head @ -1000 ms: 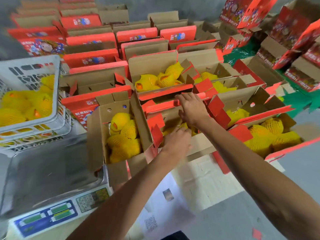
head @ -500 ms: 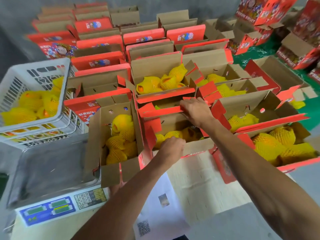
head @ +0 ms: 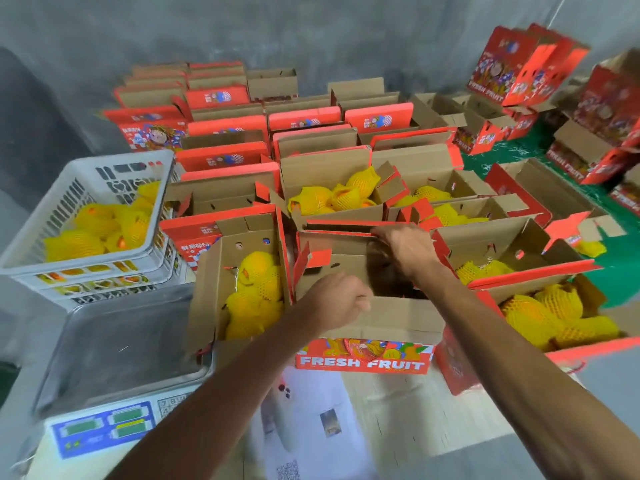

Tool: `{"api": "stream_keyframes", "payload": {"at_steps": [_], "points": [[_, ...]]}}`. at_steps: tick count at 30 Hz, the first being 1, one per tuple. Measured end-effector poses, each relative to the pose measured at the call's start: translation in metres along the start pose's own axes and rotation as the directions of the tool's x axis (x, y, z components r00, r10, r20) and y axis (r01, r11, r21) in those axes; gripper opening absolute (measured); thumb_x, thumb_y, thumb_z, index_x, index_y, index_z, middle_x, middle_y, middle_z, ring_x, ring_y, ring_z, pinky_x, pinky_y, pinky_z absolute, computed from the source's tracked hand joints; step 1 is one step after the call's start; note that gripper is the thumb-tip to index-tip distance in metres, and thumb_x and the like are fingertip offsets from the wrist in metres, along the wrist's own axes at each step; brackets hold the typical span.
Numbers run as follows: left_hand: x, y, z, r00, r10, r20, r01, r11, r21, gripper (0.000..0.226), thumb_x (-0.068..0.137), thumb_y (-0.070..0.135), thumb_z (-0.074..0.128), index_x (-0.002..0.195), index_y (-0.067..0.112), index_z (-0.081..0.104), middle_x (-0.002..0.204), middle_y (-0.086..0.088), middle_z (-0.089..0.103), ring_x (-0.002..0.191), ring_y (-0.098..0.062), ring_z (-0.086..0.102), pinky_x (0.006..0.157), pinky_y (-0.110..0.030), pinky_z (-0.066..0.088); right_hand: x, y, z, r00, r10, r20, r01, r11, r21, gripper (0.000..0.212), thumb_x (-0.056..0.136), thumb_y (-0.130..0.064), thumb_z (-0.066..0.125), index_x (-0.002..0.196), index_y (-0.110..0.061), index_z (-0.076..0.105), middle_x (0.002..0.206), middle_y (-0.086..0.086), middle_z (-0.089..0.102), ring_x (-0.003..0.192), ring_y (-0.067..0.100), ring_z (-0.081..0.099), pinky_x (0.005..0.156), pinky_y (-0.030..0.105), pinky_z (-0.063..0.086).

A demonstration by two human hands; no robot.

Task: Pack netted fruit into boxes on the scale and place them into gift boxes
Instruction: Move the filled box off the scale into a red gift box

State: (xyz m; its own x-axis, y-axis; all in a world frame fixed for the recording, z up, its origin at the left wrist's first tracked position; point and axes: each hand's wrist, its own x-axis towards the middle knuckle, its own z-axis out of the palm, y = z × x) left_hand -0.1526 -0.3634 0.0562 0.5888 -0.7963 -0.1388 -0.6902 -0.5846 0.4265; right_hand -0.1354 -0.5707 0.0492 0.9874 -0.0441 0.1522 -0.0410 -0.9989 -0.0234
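Nearest: scale (head: 114, 344), steel pan bare, display panel facing the wearer, at the left edge of the worktop (head: 408, 403). Printed paper sheets (head: 311, 424) beside it.

Next: "FRESH FRUIT" gift box (head: 363, 356), red printed front toward the wearer, brown flaps up. Left hand (head: 332, 301) curled over the near flap, fingers closed on the cardboard edge. Right hand (head: 401, 251) reaching to the far flap, fingers bent around its red-trimmed rim. Contents hidden behind hand and flap (cannot tell whether fruit lies inside).

Just left of it: open carton (head: 239, 282), standing partly on the scale's corner, filled with netted fruit (head: 258, 289) in yellow foam sleeves.

Right: further open boxes (head: 561, 310) holding the same netted fruit.

Left, beyond the scale: white plastic crate (head: 86, 216), stacked on others, stocked with more sleeved fruit.

Far: rows of red-and-brown gift boxes (head: 304, 123), most flaps raised, reaching back to a grey wall.

Step in hand, by judgement: folding the flaps of the centre box. Advisable to press the near flap flat first, then draw the far flap down evenly along its crease, keeping foam sleeves clear of the fold to avoid pinching fruit or tearing card.
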Motion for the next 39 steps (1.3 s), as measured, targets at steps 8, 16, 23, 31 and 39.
{"api": "stream_keyframes", "payload": {"at_steps": [8, 16, 23, 31, 39], "points": [[-0.023, 0.014, 0.009, 0.998, 0.049, -0.036, -0.049, 0.999, 0.008, 0.027, 0.099, 0.011, 0.051, 0.072, 0.007, 0.049, 0.06, -0.002, 0.033, 0.059, -0.021, 0.03, 0.054, -0.038, 0.02, -0.026, -0.002, -0.011, 0.999, -0.02, 0.048, 0.025, 0.994, -0.103, 0.065, 0.098, -0.016, 0.06, 0.154, -0.039, 0.038, 0.131, 0.003, 0.067, 0.115, 0.029, 0.064, 0.084, 0.035, 0.054], [-0.037, 0.031, -0.029, 0.982, 0.099, -0.164, -0.108, 0.993, -0.045, 0.028, 0.097, 0.024, 0.06, 0.073, 0.011, 0.051, 0.064, -0.009, 0.048, 0.066, -0.026, 0.044, 0.051, -0.028, 0.027, -0.019, -0.008, -0.075, 0.989, -0.038, -0.14, 0.026, 0.996, -0.091, 0.035, 0.102, -0.036, 0.054, 0.136, -0.041, 0.058, 0.114, 0.009, 0.073, 0.1, 0.037, 0.069, 0.07, 0.038, 0.049], [-0.043, 0.038, -0.079, 0.962, 0.088, -0.259, -0.106, 0.993, -0.055, 0.015, 0.099, 0.032, 0.064, 0.086, 0.024, 0.068, 0.071, 0.004, 0.065, 0.074, -0.017, 0.062, 0.069, -0.038, 0.053, -0.003, -0.026, -0.145, 0.97, -0.095, -0.224, 0.067, 0.989, -0.132, 0.034, 0.101, -0.032, 0.054, 0.135, -0.035, 0.059, 0.112, 0.009, 0.073, 0.102, 0.037, 0.067, 0.077, 0.039, 0.049], [-0.074, 0.03, -0.141, 0.894, 0.107, -0.436, -0.103, 0.994, 0.034, 0.011, 0.095, 0.031, 0.061, 0.089, 0.026, 0.068, 0.07, 0.009, 0.064, 0.072, -0.011, 0.059, 0.069, -0.036, 0.052, 0.019, -0.077, -0.226, 0.859, -0.215, -0.464, 0.159, 0.975, -0.158, 0.034, 0.107, -0.039, 0.038, 0.128, -0.033, 0.065, 0.112, 0.001, 0.071, 0.106, 0.033, 0.066, 0.077, 0.041, 0.05], [-0.153, -0.037, -0.172, 0.83, -0.008, -0.557, 0.047, 0.997, 0.055, 0.013, 0.098, 0.028, 0.061, 0.09, 0.025, 0.07, 0.071, 0.005, 0.062, 0.068, -0.015, 0.051, 0.065, -0.038, 0.049, 0.051, -0.186, -0.235, 0.788, -0.307, -0.534, 0.304, 0.948, -0.096, 0.034, 0.109, -0.038, 0.04, 0.126, -0.03, 0.067, 0.11, 0.0, 0.071, 0.106, 0.033, 0.066, 0.078, 0.039, 0.048]]}}
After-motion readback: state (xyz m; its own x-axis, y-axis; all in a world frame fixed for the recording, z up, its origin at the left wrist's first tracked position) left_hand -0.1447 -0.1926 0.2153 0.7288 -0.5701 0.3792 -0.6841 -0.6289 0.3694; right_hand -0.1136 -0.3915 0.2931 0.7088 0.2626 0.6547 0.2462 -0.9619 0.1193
